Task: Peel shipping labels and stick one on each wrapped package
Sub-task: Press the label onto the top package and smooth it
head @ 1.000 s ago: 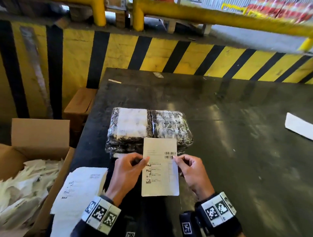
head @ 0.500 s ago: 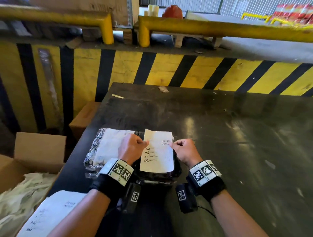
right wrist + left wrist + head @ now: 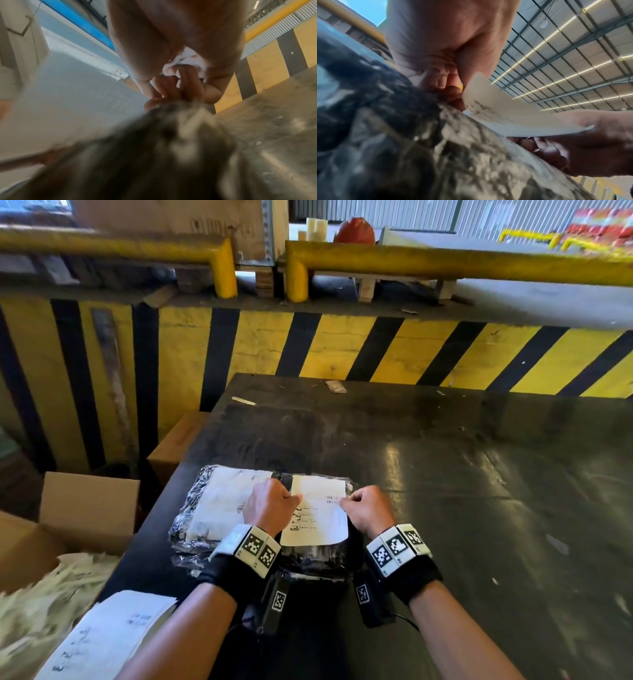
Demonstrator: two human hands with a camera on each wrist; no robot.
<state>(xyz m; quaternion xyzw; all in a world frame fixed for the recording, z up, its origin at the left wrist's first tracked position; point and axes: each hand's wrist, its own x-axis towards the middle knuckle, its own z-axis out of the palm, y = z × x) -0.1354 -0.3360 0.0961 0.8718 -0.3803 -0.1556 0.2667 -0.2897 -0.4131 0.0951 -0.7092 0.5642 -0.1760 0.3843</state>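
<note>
Two dark plastic-wrapped packages lie side by side near the table's front left. The left package (image 3: 219,505) carries a white label on top. Over the right package (image 3: 318,558) I hold a white shipping label (image 3: 317,522) with a barcode. My left hand (image 3: 270,506) pinches its left edge and my right hand (image 3: 364,510) pinches its right edge. In the left wrist view the label (image 3: 510,119) sits just above the wrap (image 3: 471,155), its near part lifted. The right wrist view is blurred; curled fingers (image 3: 180,88) show above the wrap.
The dark table (image 3: 445,491) stretches right and back. A stack of label sheets (image 3: 113,635) lies at the front left corner. An open cardboard box (image 3: 85,508) with crumpled backing paper stands left of the table. A yellow-black striped wall (image 3: 376,350) closes the far side.
Both hands carried the label forward from in front of the packages to above the right package and lowered it. The head view rose and came closer.
</note>
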